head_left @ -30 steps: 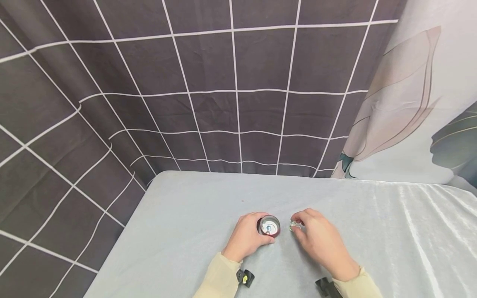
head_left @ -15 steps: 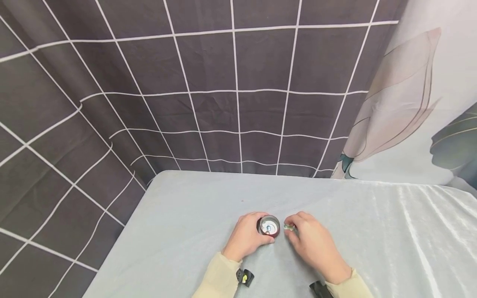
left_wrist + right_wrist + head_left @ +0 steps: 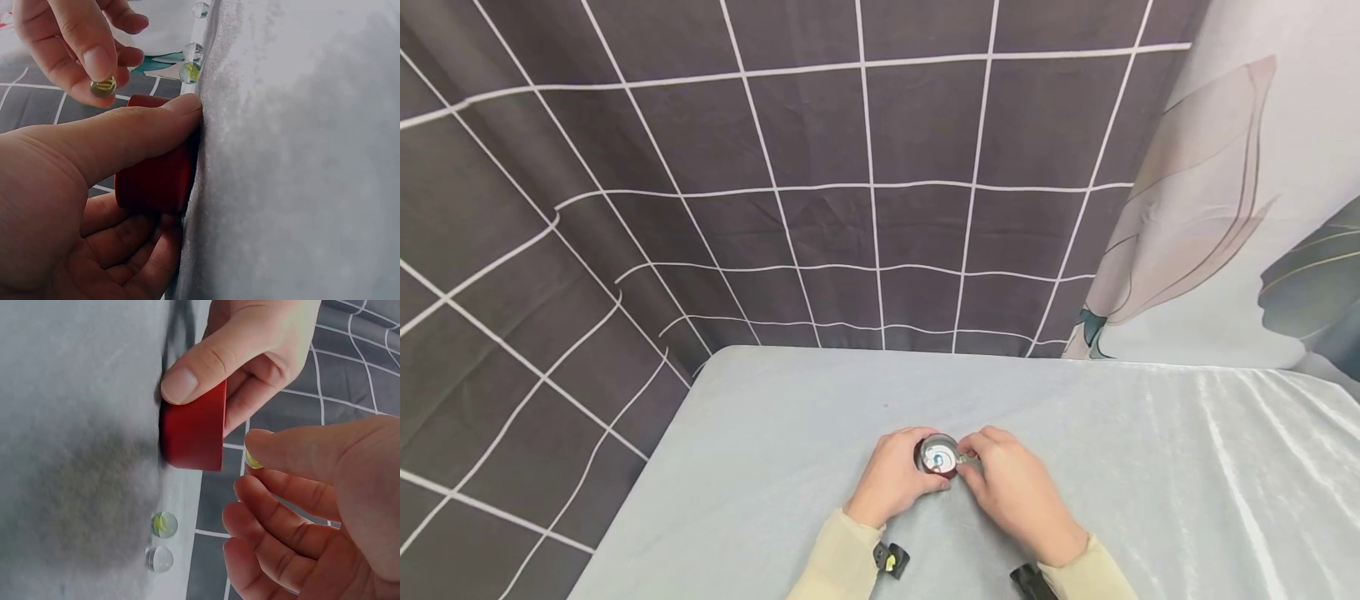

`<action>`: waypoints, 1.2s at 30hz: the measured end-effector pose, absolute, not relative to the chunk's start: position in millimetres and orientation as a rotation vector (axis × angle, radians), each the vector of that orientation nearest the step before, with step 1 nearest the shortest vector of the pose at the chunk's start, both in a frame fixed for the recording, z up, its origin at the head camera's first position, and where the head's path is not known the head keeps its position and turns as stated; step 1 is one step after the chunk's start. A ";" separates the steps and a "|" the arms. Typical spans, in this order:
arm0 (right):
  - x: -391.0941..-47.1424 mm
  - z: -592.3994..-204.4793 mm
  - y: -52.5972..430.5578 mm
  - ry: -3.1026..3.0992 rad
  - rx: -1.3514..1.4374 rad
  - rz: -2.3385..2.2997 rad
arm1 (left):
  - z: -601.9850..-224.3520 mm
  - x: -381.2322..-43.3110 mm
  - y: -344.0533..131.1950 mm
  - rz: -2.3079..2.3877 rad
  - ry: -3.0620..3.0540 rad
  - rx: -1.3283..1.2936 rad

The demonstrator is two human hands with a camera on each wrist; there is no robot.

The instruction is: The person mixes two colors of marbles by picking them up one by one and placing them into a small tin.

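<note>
A small red cup (image 3: 957, 472) with a silvery inside stands upright on the cloth, and a bluish spot shows within it in the head view. My left hand (image 3: 891, 472) grips its side, thumb on one face and fingers round the other. Close to the rim, my right hand (image 3: 1021, 490) pinches a clear glass marble (image 3: 103, 87) with yellow in it between thumb and forefinger. In the right wrist view this marble (image 3: 252, 461) is mostly covered by the thumb. Beside the cup lie more loose marbles: a yellow-swirled one (image 3: 190, 73) and clear ones (image 3: 193, 52).
A pale grey velvety cloth (image 3: 760, 467) covers the table, with folds toward the right. Behind it hangs a dark curtain (image 3: 820, 233) with white grid lines. At the right is a light curtain (image 3: 1210, 250) with a leaf print.
My right hand has moved left with the marble, from a short way off to right beside the cup's rim. The left hand and the cup have stayed in place.
</note>
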State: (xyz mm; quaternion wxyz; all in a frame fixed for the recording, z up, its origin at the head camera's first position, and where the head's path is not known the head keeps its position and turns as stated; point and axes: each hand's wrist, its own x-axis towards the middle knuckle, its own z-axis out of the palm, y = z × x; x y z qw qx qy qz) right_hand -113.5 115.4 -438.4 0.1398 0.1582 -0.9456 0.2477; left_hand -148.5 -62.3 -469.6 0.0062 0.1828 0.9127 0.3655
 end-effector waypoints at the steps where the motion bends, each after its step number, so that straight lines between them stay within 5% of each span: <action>1: -114.0 -438.4 114.4 -2.735 0.460 0.715 | -469.6 -148.4 -62.3 1.151 2.855 0.573; 36: -119.0 -445.0 104.3 -2.785 0.465 0.785 | -472.8 -149.4 -60.7 1.131 2.869 0.544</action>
